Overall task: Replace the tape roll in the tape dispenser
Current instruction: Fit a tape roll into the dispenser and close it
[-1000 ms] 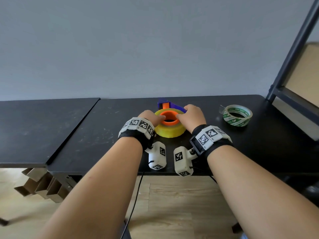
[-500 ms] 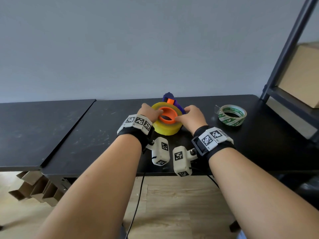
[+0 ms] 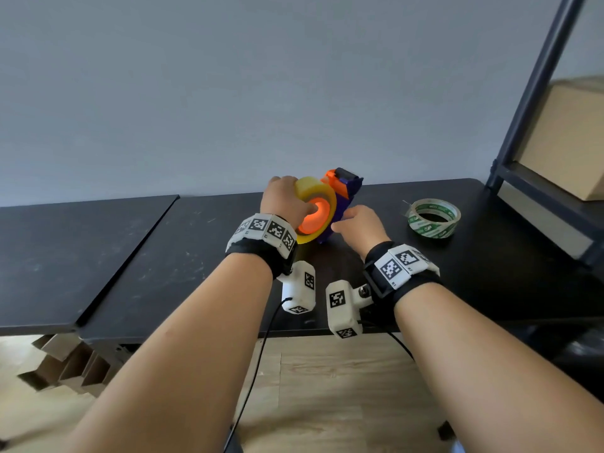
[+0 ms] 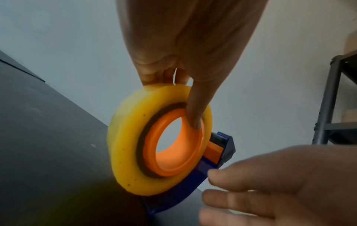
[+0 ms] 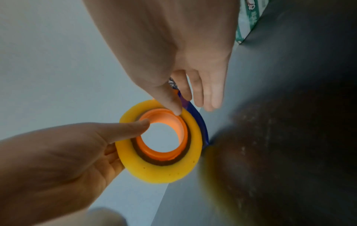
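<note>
A yellow tape roll [image 3: 310, 188] sits on the orange hub [image 3: 315, 219] of a blue and orange dispenser [image 3: 351, 188], tipped up on edge on the black table [image 3: 196, 256]. My left hand [image 3: 281, 201] grips the roll, thumb [image 4: 193, 116] inside the hub [image 4: 173, 166] and fingers over the outer rim [image 4: 123, 145]. My right hand [image 3: 359, 223] is just right of it with straight fingers [image 5: 204, 94] beside the blue frame [image 5: 201, 123] and its thumb tip at the roll's face [image 5: 160, 172]. A roll of green-printed tape [image 3: 433, 219] lies flat at the right.
A second black table [image 3: 65, 250] adjoins on the left. A dark metal shelf [image 3: 536, 93] holding a cardboard box [image 3: 568, 142] stands at the right. A grey wall runs behind. Folded cardboard [image 3: 65, 367] lies under the table on the wood floor.
The roll and dispenser have gone from lying flat to standing tilted on edge, lifted by my left hand. My right hand has slid off the roll's top to its right side.
</note>
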The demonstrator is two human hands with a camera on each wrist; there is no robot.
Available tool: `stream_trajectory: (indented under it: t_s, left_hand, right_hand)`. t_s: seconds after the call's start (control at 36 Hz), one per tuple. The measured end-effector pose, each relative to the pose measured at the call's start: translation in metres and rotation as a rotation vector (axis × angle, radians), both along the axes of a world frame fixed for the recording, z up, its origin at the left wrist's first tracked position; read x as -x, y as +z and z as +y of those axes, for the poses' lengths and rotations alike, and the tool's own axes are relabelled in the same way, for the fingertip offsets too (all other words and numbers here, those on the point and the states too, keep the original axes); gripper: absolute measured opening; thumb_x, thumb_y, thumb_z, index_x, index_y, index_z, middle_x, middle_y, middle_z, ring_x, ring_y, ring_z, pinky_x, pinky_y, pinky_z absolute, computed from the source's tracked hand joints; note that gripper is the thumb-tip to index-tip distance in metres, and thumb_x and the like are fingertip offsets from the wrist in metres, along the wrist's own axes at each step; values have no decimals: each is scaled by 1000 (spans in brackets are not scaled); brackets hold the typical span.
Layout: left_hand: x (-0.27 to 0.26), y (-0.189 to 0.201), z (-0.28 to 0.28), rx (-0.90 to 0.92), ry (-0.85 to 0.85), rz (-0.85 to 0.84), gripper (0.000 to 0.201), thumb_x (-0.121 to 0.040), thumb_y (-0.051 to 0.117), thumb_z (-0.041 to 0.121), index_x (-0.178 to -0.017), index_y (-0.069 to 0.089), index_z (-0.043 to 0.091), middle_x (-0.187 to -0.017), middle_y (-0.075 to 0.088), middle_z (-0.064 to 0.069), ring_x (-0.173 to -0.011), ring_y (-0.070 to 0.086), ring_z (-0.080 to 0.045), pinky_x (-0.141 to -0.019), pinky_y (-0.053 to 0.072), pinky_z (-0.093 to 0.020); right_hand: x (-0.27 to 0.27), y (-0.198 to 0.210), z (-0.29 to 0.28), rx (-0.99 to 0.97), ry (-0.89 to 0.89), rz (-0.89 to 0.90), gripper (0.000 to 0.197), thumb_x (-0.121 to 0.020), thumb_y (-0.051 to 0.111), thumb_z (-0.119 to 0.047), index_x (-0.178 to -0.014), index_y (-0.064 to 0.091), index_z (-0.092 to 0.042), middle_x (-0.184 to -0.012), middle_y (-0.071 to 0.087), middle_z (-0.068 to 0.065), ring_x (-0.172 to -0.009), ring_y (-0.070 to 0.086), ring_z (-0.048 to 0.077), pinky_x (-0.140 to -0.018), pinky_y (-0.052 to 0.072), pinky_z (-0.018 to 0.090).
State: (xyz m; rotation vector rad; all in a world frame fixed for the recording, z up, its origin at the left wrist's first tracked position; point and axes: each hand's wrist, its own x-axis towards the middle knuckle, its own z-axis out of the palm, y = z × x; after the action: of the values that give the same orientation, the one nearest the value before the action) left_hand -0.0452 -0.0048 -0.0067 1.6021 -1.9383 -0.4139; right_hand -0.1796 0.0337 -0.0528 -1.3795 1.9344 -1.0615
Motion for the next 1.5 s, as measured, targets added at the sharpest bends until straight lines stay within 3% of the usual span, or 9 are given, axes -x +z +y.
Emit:
stream_trajectory:
  t_s: [0.11, 0.25, 0.36, 0.47, 0.64, 1.06, 1.28, 1.39, 1.5]
  left_hand:
    - [0, 0, -1, 5, -4, 28, 56, -72, 80, 27, -120, 58, 8, -122, 52, -11, -104, 58, -28, -79, 42, -30]
    - [-1, -1, 0, 41, -34, 50, 56, -69, 81, 25, -118, 59, 10, -120, 53, -10, -101, 58, -27, -76, 41, -29]
    - [0, -2, 3, 69, -57, 46, 58, -69, 80, 22, -122, 57, 11, -122, 50, -8, -103, 57, -25, -76, 39, -28]
    - [1, -3, 7, 98, -71, 18, 73, -70, 81, 23, -135, 49, 13, -133, 46, -6, -112, 56, -24, -89, 43, -28]
    - [-2, -5, 10, 92, -121, -31, 52, -68, 81, 21, -117, 64, 14, -117, 48, -5, -97, 59, -24, -79, 39, -24]
    - [-4, -7, 17, 88, -142, -63, 48, -70, 76, 16, -111, 54, 9, -115, 48, -7, -92, 58, -27, -75, 46, -31]
    - [-4, -10, 21, 115, -171, -115, 55, -75, 72, 30, -125, 52, 18, -119, 52, -6, -99, 59, -28, -81, 49, -33]
    - [-3, -11, 22, 119, -171, -133, 55, -75, 72, 34, -124, 51, 18, -119, 52, -6, -100, 59, -28, -81, 48, -33]
    - [-4, -10, 22, 123, -178, -166, 54, -76, 72, 32, -123, 50, 15, -119, 51, -8, -100, 59, -28, -79, 47, -32]
  right_hand:
    - [7, 10, 1, 104, -97, 31, 33, -89, 60, -11, -122, 63, -7, -127, 65, 13, -122, 58, 31, -96, 43, 33]
    - [8, 25, 5, 259, -129, 52, 24, -90, 55, -12, -107, 72, -13, -114, 71, 9, -110, 63, 28, -89, 47, 32]
    - [9, 33, 4, 331, -146, 54, 23, -92, 60, -18, -111, 70, -11, -114, 72, 7, -109, 65, 24, -84, 44, 26]
    - [7, 39, 3, 399, -142, 136, 25, -88, 65, -21, -107, 75, -9, -105, 75, 12, -103, 67, 28, -90, 52, 34]
    - [6, 39, 2, 355, -190, 337, 23, -86, 65, -39, -100, 79, -26, -104, 66, 14, -107, 55, 38, -86, 50, 39]
    - [-2, 36, 2, 283, -168, 450, 24, -93, 57, -32, -100, 79, -24, -107, 61, 13, -108, 54, 37, -89, 46, 43]
    - [-9, 35, 0, 313, -169, 332, 20, -90, 60, -22, -90, 79, -17, -104, 59, 16, -105, 54, 39, -90, 49, 48]
    - [-6, 32, 1, 362, -158, 230, 19, -85, 61, -17, -77, 77, -12, -94, 57, 14, -94, 56, 34, -83, 49, 40]
    - [0, 31, -2, 389, -192, 101, 29, -83, 59, -19, -55, 58, -16, -82, 52, 13, -66, 45, 23, -59, 35, 27]
